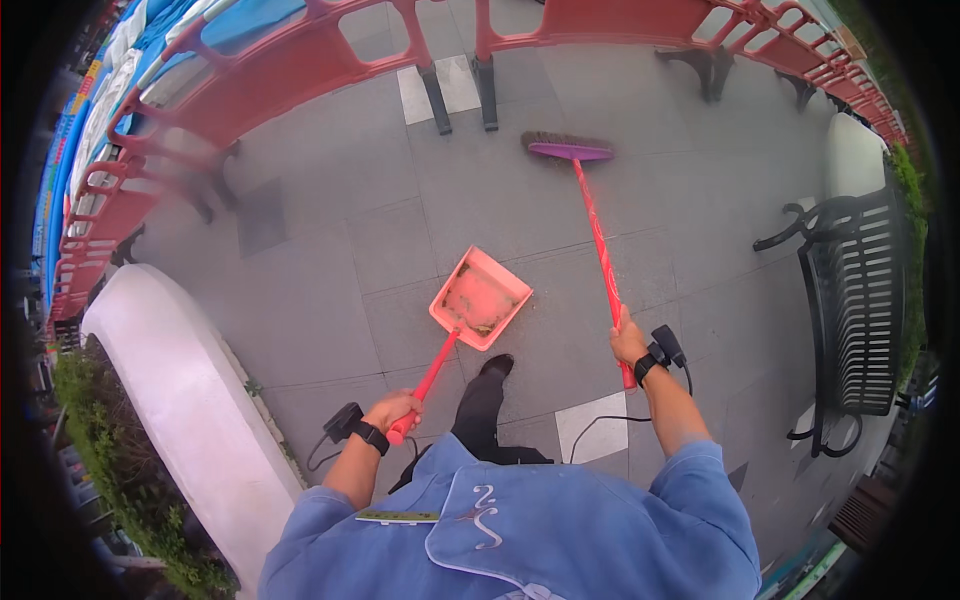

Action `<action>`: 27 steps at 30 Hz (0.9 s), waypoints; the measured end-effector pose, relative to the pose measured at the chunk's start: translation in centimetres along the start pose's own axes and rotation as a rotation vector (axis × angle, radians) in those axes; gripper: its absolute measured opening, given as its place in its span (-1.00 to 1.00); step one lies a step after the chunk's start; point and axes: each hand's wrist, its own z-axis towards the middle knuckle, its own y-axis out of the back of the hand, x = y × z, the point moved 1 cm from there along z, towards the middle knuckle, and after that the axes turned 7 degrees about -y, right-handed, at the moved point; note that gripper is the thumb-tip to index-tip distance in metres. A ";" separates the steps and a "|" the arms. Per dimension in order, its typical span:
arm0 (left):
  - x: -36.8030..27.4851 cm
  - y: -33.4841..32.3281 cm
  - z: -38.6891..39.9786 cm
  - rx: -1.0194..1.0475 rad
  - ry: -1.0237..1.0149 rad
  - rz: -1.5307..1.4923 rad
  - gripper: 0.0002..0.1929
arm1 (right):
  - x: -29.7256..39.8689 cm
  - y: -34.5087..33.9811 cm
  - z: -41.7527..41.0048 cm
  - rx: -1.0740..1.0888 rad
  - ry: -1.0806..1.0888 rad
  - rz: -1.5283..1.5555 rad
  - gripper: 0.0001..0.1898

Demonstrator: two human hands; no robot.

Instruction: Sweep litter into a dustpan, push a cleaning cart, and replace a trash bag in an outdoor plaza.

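Observation:
My left hand (395,415) is closed round the top of the red handle of a long-handled dustpan. The pink dustpan (484,296) is ahead of my shoe, with bits of brown debris along its inside edges. In my right hand (628,341) is the red handle of a broom. The broom's purple head (571,151), with brown bristles, is farther ahead and to the right of the dustpan, apart from it. Both wrists wear a dark watch-like band and a small black device with a cable.
Red plastic barriers (600,21) with dark feet curve across the far side. A white planter wall (187,390) with shrubs (112,465) borders the left. A black metal bench (862,307) stands at the right on the grey paving (315,315).

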 end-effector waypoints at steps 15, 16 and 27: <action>-5.3 -0.9 2.1 -0.071 0.068 0.262 -0.89 | -7.9 5.6 -18.6 0.093 -0.073 0.141 -0.43; -5.0 -1.3 2.5 -0.059 0.064 0.185 -0.90 | -6.6 5.5 -17.1 0.087 -0.011 0.153 -0.44; -3.9 -1.1 4.1 -0.010 0.104 -0.066 -0.90 | -8.8 -1.9 -12.4 0.016 0.055 -0.172 -0.31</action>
